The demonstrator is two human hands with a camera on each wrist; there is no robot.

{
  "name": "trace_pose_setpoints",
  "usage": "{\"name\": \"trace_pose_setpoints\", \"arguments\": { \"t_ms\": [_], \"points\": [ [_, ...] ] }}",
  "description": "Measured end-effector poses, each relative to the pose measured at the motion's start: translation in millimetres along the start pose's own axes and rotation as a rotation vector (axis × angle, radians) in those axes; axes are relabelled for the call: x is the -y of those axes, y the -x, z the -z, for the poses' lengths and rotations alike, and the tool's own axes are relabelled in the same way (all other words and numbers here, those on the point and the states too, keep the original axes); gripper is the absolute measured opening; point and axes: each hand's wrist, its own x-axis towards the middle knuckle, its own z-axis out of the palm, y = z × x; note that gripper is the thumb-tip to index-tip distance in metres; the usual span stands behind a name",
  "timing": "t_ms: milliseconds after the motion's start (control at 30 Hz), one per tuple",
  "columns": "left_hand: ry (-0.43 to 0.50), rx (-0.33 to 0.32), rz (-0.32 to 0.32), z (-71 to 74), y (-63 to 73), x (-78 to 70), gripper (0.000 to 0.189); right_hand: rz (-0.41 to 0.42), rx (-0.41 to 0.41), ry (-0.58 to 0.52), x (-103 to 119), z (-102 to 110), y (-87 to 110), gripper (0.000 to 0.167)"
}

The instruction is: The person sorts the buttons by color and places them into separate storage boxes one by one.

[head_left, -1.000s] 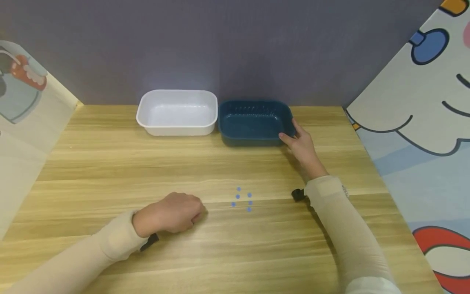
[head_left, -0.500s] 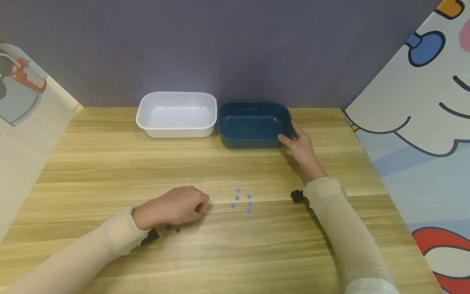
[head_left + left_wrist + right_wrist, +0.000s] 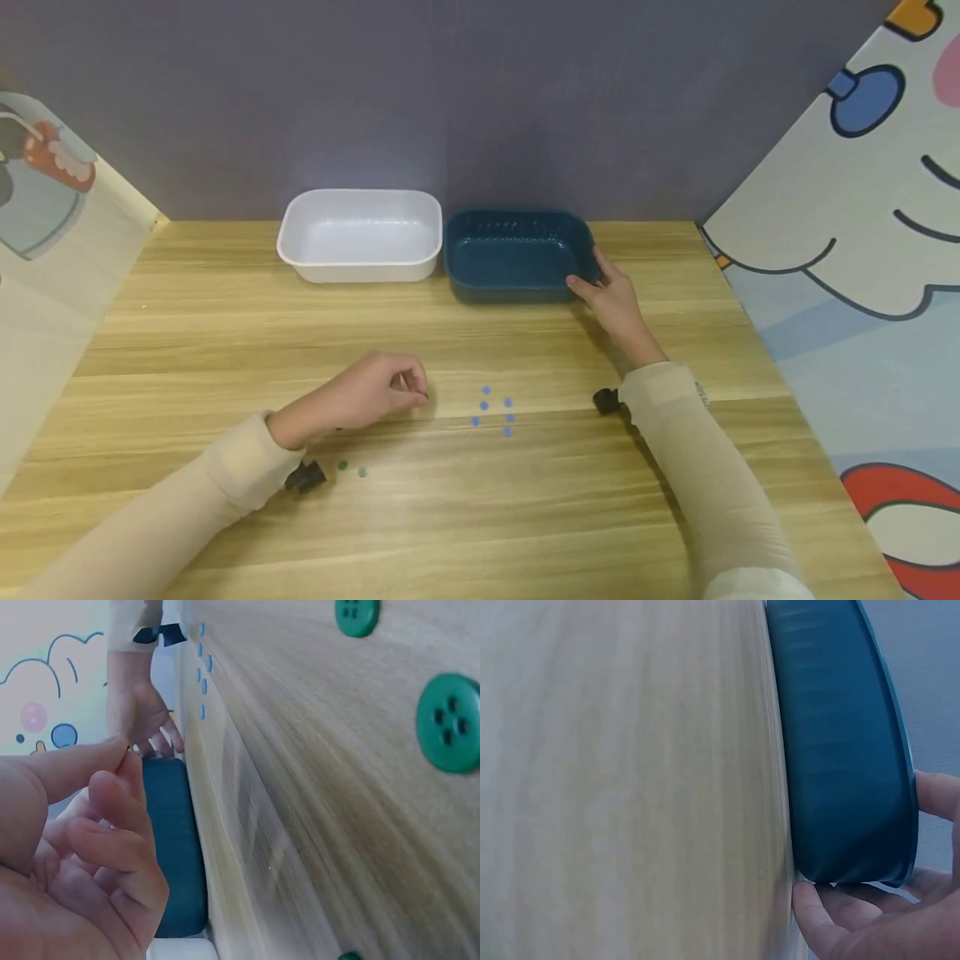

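My left hand (image 3: pixel 367 390) is raised a little over the table, thumb and index finger pinching a small dark button (image 3: pixel 129 748) of which only an edge shows. Below that wrist lie green buttons (image 3: pixel 363 472); a four-hole green button (image 3: pixel 450 724) looms large in the left wrist view. Several blue buttons (image 3: pixel 484 406) lie in two loose rows to the hand's right. At the back, my right hand (image 3: pixel 617 307) grips the right front corner of a dark blue plastic basin (image 3: pixel 517 294), thumb over the rim, fingers along the end wall (image 3: pixel 847 750).
Beside the blue basin, on its left, stands a white basin (image 3: pixel 360 272). Both are close to the grey back wall (image 3: pixel 450 100). A cartoon-printed panel (image 3: pixel 862 250) borders the wooden table (image 3: pixel 525 517) on the right, another panel (image 3: pixel 45 333) on the left.
The left hand has lifted and turned, so its thumb-and-finger pinch now shows, and green buttons beneath it have come into sight. The right hand stays on the blue basin.
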Motion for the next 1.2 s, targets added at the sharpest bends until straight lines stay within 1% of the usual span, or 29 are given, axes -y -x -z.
{"name": "trace_pose_setpoints", "arguments": {
  "t_ms": [100,167,267,567,800,1067,1200],
  "points": [
    [0.019,-0.031,0.012,1.4,-2.1,2.0,0.01,-0.001,0.0,0.0,-0.4,0.1,0.0,0.084],
    [0.025,-0.04,0.025,2.1,-3.2,3.0,0.009,0.0,-0.003,0.008,-0.4,0.3,-0.2,0.084],
    [0.047,-0.041,0.046,3.3,-4.5,3.8,0.006,0.0,-0.007,0.014,-0.5,0.8,-0.6,0.085],
    [0.163,-0.043,0.119,6.9,-6.1,4.2,0.004,-0.005,-0.007,0.007,0.4,1.3,-0.4,0.084],
    [0.211,-0.051,0.138,8.7,-8.7,4.7,0.004,0.006,-0.014,0.02,-0.5,1.8,-1.5,0.083],
    [0.303,-0.091,0.195,9.6,-13.1,6.3,0.004,0.005,-0.003,0.017,-0.6,0.8,0.2,0.084],
    [0.337,-0.114,0.223,9.6,-14.5,5.7,0.005,0.024,0.0,0.031,-1.3,1.0,0.4,0.084]
  ]
}}
